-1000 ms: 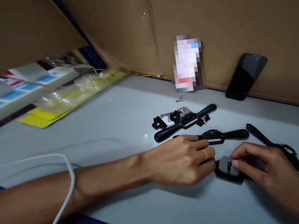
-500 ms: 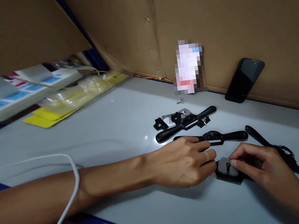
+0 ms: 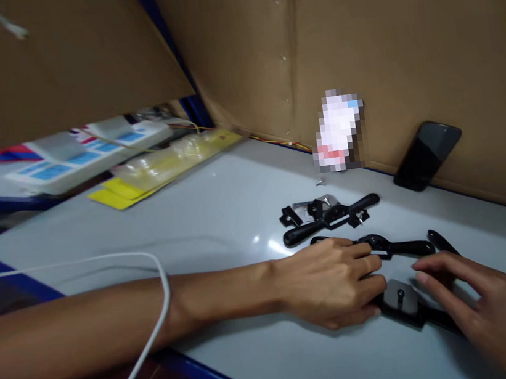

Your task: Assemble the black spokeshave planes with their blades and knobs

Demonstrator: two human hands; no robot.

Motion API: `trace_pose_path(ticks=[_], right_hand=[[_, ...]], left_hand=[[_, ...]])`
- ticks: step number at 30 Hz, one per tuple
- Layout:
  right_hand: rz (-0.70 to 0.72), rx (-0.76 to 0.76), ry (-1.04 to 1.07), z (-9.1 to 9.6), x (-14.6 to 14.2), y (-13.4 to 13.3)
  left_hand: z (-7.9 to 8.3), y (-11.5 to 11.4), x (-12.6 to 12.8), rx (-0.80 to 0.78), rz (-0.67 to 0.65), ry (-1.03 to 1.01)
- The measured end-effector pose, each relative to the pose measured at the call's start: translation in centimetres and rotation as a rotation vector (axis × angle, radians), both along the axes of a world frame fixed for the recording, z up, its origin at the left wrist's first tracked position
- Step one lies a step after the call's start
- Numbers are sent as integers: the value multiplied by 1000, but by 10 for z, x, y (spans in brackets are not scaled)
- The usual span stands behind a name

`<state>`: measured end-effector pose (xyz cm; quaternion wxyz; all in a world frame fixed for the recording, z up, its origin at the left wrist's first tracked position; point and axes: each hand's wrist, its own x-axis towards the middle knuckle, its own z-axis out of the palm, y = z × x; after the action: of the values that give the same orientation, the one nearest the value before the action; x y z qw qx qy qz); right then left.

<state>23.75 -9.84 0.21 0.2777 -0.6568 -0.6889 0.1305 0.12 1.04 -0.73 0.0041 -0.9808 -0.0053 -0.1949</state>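
Observation:
A black spokeshave [image 3: 418, 312] with a grey blade plate [image 3: 398, 296] and a dark screw [image 3: 400, 295] at the plate's middle lies between my hands. My left hand [image 3: 335, 284] is closed over its left end, which the fingers hide. Just right of the screw, my right hand [image 3: 488, 298] is open, thumb and forefinger apart with nothing between them. It hides part of the right handle. Behind my left fingers lies another black spokeshave body [image 3: 410, 248]. Farther back rests a third body [image 3: 305, 233], beside small black clamp pieces [image 3: 290, 217] and a thumbscrew [image 3: 360, 217].
A dark phone [image 3: 428, 155] leans on the cardboard wall near a blurred-out bright screen [image 3: 340, 131]. Yellow cards in plastic [image 3: 175, 162] and a white power strip [image 3: 85, 158] lie at the left. A white cable [image 3: 165, 282] hangs across my left forearm.
My right thumb and forefinger have come away from the screw and parted. My left hand stays on the spokeshave. The view has shifted left, so things appear farther right.

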Motion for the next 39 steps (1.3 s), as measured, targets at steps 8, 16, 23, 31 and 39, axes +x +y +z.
trace_pose_path(ticks=[8,16,23,31,39], right_hand=[[155,257,-275,23,-9,56],[275,16,-343,26,-62,170],[336,-86,-345,21,-80,191],[477,-158,-341,32,-99,183],[438,-188,-260,26,-99,191]], left_hand=[[-7,1,7,50,-16,-50],[-9,2,11,55,-32,-65],[-2,1,12,22,-32,-1],[-5,1,12,34,-53,-59],[-9,3,13,72,-50,-96]])
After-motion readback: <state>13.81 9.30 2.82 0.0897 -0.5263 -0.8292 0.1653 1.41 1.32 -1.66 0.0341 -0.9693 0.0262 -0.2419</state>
